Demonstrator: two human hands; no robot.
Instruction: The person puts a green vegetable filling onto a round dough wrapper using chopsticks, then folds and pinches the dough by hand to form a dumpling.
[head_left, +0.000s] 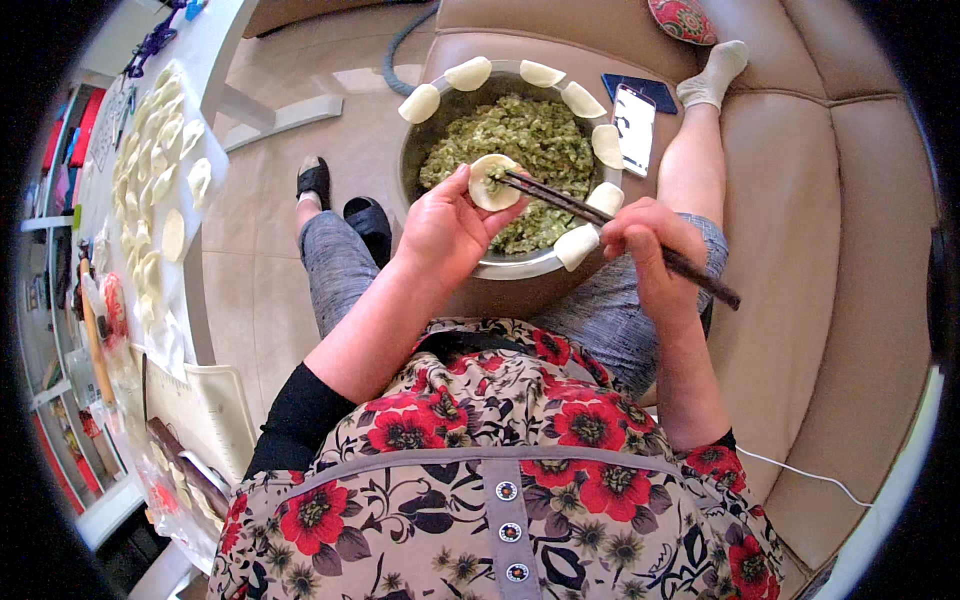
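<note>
My left hand holds a round dough wrapper above the near left part of a large metal bowl. Some green filling lies on the wrapper, touched by the tips of dark chopsticks. Those chopsticks are gripped in my right hand, at the bowl's near right side. Chopped green filling fills much of the bowl. Several folded white wrappers hang over its rim, among them one at the upper left and one at the near right.
A smartphone and a dark blue flat object lie on the tan sofa right of the bowl. At left, a table holds many filled dumplings on a white sheet, a wooden rolling pin and a cream board. A black slipper is on the floor.
</note>
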